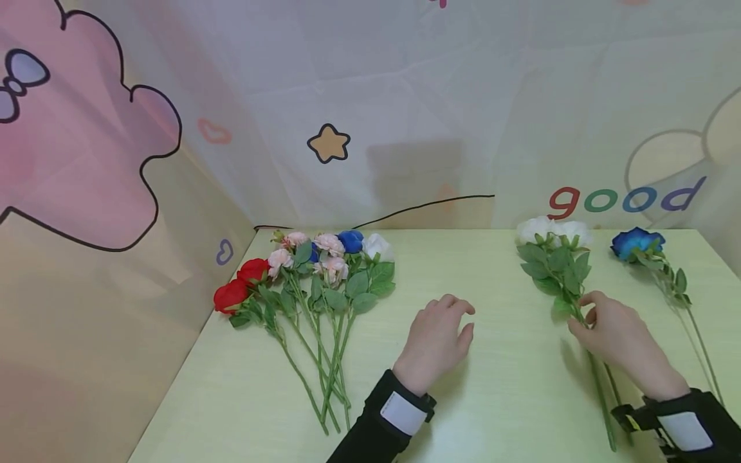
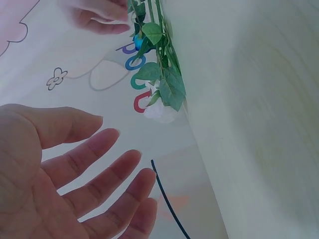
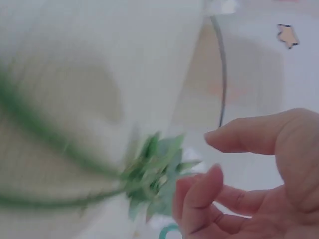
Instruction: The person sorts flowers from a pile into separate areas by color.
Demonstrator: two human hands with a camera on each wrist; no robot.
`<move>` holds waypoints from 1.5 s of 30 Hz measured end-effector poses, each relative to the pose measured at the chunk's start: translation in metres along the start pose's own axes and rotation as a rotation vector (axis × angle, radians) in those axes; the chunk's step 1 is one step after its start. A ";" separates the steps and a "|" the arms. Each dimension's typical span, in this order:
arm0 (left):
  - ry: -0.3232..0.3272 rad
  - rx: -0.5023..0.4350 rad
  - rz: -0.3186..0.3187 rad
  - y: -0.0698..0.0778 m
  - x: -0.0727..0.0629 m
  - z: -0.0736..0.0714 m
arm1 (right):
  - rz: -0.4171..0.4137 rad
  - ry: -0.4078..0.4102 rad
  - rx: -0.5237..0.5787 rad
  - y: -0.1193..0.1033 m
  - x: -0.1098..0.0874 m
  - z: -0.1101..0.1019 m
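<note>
Two white roses (image 1: 552,231) with green leaves lie on the right part of the table, stems toward me. Over their upper stems is my right hand (image 1: 616,331), fingers bent and thumb apart. In the right wrist view a gap shows between thumb and fingers, with the blurred stems (image 3: 55,144) beyond the fingertips. My left hand (image 1: 437,341) hovers above the middle of the table, fingers spread and loosely bent, holding nothing. Left of it lies a bunch of red roses (image 1: 231,296), pink flowers (image 1: 332,269), blue flowers (image 1: 350,241) and a white rose (image 1: 379,247), stems crossing.
A blue rose (image 1: 637,244) lies at the right, beyond my right hand, its long stem running toward the front. The pale table (image 1: 231,399) meets a printed cloth backdrop (image 1: 428,103) at the back and left.
</note>
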State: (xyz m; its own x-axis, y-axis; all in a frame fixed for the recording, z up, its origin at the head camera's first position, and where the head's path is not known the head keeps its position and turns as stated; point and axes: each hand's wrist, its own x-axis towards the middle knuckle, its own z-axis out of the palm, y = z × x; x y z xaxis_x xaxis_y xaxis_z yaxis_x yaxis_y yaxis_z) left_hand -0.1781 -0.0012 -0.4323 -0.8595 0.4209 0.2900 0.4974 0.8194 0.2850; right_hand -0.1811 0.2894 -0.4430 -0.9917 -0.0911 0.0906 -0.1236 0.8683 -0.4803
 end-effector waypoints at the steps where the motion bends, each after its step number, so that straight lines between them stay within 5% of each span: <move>1: 0.011 -0.002 -0.008 -0.001 -0.001 -0.001 | -0.014 0.011 0.016 -0.005 0.000 0.001; 10: 0.073 0.010 -0.060 -0.013 -0.012 -0.006 | -0.087 0.072 0.279 -0.053 0.002 0.020; 23: 0.091 0.046 -0.167 -0.033 -0.029 -0.014 | 0.056 -0.096 0.876 -0.094 0.013 0.055; 34: 0.071 0.096 -0.223 -0.051 -0.044 -0.021 | 0.145 -0.187 1.125 -0.121 0.015 0.074; 45: 0.050 0.097 -0.296 -0.084 -0.074 -0.045 | 0.170 -0.288 1.214 -0.145 0.017 0.084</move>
State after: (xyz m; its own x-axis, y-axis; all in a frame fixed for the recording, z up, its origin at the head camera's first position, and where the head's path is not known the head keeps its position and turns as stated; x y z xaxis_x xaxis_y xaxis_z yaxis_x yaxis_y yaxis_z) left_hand -0.1511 -0.1186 -0.4364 -0.9571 0.1410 0.2530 0.2110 0.9378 0.2756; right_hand -0.1831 0.1205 -0.4451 -0.9510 -0.2577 -0.1708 0.2052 -0.1132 -0.9721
